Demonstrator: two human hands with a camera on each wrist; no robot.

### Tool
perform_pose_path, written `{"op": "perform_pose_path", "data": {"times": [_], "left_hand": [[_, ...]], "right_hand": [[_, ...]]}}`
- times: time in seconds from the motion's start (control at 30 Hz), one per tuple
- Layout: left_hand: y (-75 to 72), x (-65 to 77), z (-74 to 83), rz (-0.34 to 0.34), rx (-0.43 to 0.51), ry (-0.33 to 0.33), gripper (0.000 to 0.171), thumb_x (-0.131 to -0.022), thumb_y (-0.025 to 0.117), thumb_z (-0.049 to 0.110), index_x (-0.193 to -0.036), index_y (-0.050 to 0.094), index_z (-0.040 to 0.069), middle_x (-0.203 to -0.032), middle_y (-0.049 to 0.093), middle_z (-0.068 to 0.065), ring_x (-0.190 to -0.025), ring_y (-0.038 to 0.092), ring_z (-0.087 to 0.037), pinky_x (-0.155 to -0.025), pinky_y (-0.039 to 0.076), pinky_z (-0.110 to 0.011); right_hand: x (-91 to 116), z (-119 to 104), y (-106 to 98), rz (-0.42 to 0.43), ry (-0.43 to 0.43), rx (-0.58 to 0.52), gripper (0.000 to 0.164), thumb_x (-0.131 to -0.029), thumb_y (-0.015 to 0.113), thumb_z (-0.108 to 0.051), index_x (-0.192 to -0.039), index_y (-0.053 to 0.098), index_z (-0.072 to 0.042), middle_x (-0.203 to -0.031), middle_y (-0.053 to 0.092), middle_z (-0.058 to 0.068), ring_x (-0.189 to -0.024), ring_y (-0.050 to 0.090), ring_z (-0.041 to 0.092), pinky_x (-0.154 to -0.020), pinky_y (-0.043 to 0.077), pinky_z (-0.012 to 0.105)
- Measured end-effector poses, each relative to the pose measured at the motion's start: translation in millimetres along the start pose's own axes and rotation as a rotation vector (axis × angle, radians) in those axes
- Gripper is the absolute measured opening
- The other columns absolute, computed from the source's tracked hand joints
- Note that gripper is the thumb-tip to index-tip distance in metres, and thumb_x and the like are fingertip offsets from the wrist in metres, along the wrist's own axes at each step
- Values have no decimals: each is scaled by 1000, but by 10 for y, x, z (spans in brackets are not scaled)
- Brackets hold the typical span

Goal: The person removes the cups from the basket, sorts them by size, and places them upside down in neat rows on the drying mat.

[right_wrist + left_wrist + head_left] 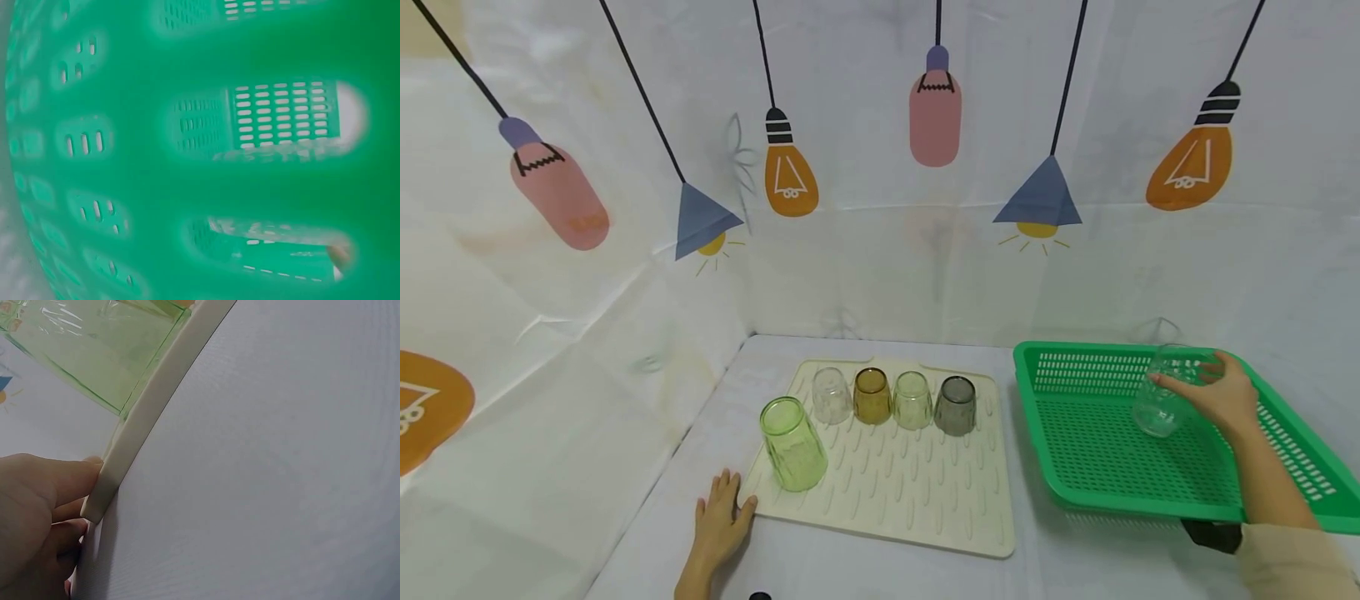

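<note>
My right hand [1223, 398] holds a clear drinking glass [1159, 408] tilted inside the green basket [1037, 450], thumb toward the near-left side of the glass. The right wrist view is mostly filled by the slotted basket wall [187, 169], with only slivers of the glass and a fingertip seen through the slots. At the front-left corner of a cream drying mat [910, 500], my left hand [718, 521] rests with fingers extended. In the left wrist view its thumb [69, 478] touches the mat's edge [134, 434]. A large green glass [795, 446] stands close by on the mat.
Along the mat's back stand a small clear glass [832, 398], an amber one [872, 397], a pale green one [912, 402] and a dark grey one [956, 407]. A black object [1212, 534] shows under the basket's front edge. A lamp-printed sheet [865, 275] hangs behind.
</note>
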State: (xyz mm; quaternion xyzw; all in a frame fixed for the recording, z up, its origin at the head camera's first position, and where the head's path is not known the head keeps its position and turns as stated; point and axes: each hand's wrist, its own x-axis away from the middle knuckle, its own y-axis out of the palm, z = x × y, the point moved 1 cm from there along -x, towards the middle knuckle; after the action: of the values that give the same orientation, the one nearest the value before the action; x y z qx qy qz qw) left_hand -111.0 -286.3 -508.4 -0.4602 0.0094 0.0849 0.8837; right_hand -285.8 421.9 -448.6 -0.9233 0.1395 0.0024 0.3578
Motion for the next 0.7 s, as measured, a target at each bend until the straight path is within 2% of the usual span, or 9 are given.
{"op": "perform_pose_path", "data": {"times": [0.03, 0.1, 0.17, 0.23, 0.33, 0.43, 0.53, 0.7], "left_hand": [[1, 0, 1, -3, 2, -3, 59, -92, 53, 17, -130, 33, -23, -139, 20, -44, -130, 15, -59, -101, 7, -72], [1, -2, 1, -2, 4, -2, 58, -92, 53, 17, -130, 33, -23, -138, 20, -44, -130, 15, -59, -101, 7, -73], [-1, -7, 2, -3, 1, -3, 58, -92, 53, 17, -129, 34, -23, -138, 21, -44, -130, 16, -59, -101, 7, -73], [-5, -15, 3, -5, 0, -5, 59, -92, 54, 18, -129, 35, -23, -138, 22, -44, -130, 16, -59, -100, 8, -73], [-11, -25, 6, -13, 5, -16, 61, -92, 55, 20, -130, 34, -23, -139, 22, -43, -130, 15, -58, -101, 8, -73], [-36, -17, 25, 1, 12, -29, 62, -91, 57, 20, -130, 35, -22, -137, 27, -42, -130, 19, -57, -102, 10, -71], [-77, 6, 61, 44, 20, -46, 59, -90, 58, 19, -130, 38, -19, -135, 34, -41, -129, 26, -56, -104, 14, -68], [-132, 31, 125, 140, 30, -26, 54, -89, 60, 16, -128, 43, -17, -128, 46, -37, -121, 41, -53, -103, 31, -60]], "right_hand": [[11, -3, 0, 14, 14, 0, 110, -81, 67, -52, -151, -7, -10, -151, 21, 27, -130, 29, 47, -54, 43, 49], [51, -43, -6, 21, 31, -28, 109, -81, 67, -52, -151, -6, -13, -152, 23, 23, -131, 29, 44, -60, 42, 58], [129, -137, -9, 28, 29, -49, 107, -82, 66, -50, -151, -6, -12, -152, 22, 24, -131, 30, 44, -63, 43, 59], [253, -296, -27, 13, 22, -104, 106, -83, 67, -46, -151, -7, -10, -152, 19, 27, -132, 26, 47, -81, 38, 68], [431, -509, -44, -4, -4, -156, 103, -86, 67, -38, -150, -7, -5, -152, 14, 30, -135, 20, 48, -95, 30, 68], [556, -659, -43, -3, 0, -161, 101, -87, 66, -35, -150, -7, -6, -153, 14, 27, -137, 20, 44, -98, 30, 66], [640, -758, -34, 2, -20, -166, 99, -87, 66, -34, -150, -5, -6, -153, 15, 27, -136, 21, 45, -98, 30, 65], [750, -881, -38, 2, -72, -175, 97, -87, 67, -29, -151, -3, -11, -153, 15, 26, -136, 22, 46, -101, 30, 63]]}}
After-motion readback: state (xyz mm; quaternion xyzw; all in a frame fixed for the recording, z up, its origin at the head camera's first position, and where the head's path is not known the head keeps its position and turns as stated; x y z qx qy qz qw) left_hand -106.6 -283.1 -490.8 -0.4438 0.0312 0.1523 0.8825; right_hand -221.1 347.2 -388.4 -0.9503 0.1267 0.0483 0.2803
